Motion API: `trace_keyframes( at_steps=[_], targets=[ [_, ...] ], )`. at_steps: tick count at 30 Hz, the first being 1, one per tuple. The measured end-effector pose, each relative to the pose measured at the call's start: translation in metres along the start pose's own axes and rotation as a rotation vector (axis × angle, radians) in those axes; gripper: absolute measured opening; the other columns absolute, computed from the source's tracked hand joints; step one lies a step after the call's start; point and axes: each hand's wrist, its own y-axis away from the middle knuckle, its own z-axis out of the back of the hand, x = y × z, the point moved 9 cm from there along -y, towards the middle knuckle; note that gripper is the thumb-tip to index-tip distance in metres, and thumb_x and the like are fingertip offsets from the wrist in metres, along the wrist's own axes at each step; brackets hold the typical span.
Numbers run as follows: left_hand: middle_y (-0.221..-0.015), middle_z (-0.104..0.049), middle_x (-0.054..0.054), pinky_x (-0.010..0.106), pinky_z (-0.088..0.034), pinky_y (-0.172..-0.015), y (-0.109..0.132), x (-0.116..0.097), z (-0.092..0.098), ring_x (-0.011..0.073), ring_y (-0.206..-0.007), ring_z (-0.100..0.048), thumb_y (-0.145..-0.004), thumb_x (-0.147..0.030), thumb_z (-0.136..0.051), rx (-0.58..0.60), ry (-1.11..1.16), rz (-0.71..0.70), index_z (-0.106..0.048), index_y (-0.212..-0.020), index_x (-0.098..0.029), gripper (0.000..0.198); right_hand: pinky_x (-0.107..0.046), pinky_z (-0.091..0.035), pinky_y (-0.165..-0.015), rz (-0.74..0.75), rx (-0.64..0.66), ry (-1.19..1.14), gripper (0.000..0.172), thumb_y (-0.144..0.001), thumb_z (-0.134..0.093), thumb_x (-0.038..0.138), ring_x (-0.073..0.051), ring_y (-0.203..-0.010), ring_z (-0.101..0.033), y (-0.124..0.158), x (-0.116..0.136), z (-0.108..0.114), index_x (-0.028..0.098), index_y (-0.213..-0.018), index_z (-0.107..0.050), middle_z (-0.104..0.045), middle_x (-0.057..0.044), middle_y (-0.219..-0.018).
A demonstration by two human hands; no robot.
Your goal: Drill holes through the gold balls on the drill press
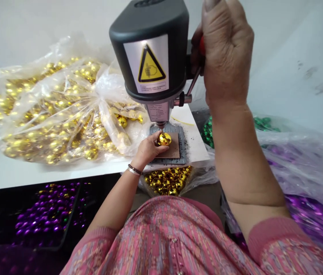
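At the clock's centre, beneath a drill press (150,30), pinching a gold ball (165,139) over a brown board (173,151) with the left hand (147,148), likely for steadiness, and at one o'clock gripping a lever (195,81) in the right hand (227,46), presumably controlling the bit (162,130).

Right hand (226,47) — cropped at top

Diffuse light is bright overall; glare whitens the large, clear, crinkled plastic bag (75,109) and glints off the round, faceted gold ball (165,139). The lower left is dim.
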Motion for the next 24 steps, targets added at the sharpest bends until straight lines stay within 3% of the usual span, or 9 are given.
trace_keyframes(
  at_steps=[3, 6, 8, 12, 24],
  targets=[
    [-0.119, -0.075, 0.007, 0.034, -0.053, -0.093, 0.0, 0.001, -0.002, 0.0235, -0.101, -0.07, -0.075, -0.03, -0.08, -0.006, 0.021, -0.018, -0.06, -0.14, -0.02, 0.069, -0.019, -0.035, -0.053, 0.126, -0.109, -0.114, 0.031, -0.097, -0.047, 0.034, -0.004, -0.054, -0.039, 0.018, 0.019, 0.01, 0.021, -0.071, -0.037, -0.035, 0.006, -0.06],
    [-0.119, -0.075, 0.007, 0.034, -0.054, -0.092, 0.0, 0.002, -0.004, 0.024, -0.103, -0.07, -0.074, -0.029, -0.081, -0.012, 0.039, -0.053, -0.061, -0.139, -0.021, 0.069, -0.021, -0.038, -0.053, 0.207, -0.09, -0.181, 0.033, -0.094, -0.053, 0.038, -0.005, -0.053, -0.044, 0.044, 0.029, 0.013, 0.021, -0.07, -0.039, -0.043, 0.007, -0.058],
    [-0.12, -0.075, 0.006, 0.035, -0.054, -0.094, 0.0, 0.003, -0.004, 0.0245, -0.106, -0.07, -0.074, -0.029, -0.081, -0.022, 0.03, -0.065, -0.062, -0.138, -0.022, 0.067, -0.023, -0.04, -0.053, 0.184, -0.011, -0.2, 0.034, -0.093, -0.054, 0.042, -0.006, -0.054, -0.049, 0.061, 0.025, 0.011, 0.021, -0.068, -0.045, -0.046, 0.006, -0.058],
    [-0.123, -0.074, 0.007, 0.037, -0.053, -0.096, 0.001, 0.003, -0.004, 0.0257, -0.107, -0.07, -0.075, -0.028, -0.08, -0.03, 0.025, -0.076, -0.063, -0.136, -0.023, 0.063, -0.026, -0.047, -0.061, 0.184, -0.024, -0.115, 0.034, -0.092, -0.056, 0.046, -0.007, -0.063, -0.056, 0.089, 0.012, 0.019, 0.023, -0.067, -0.056, -0.054, 0.005, -0.061],
    [-0.121, -0.074, 0.009, 0.037, -0.052, -0.095, 0.005, 0.0, -0.004, 0.0262, -0.105, -0.069, -0.076, -0.027, -0.08, -0.052, 0.0, -0.08, -0.062, -0.134, -0.02, 0.061, -0.032, -0.052, -0.076, 0.343, -0.078, -0.122, 0.025, -0.094, -0.051, 0.036, -0.009, -0.062, -0.053, 0.109, 0.008, 0.016, 0.026, -0.071, -0.057, -0.052, 0.004, -0.06]
  ],
)
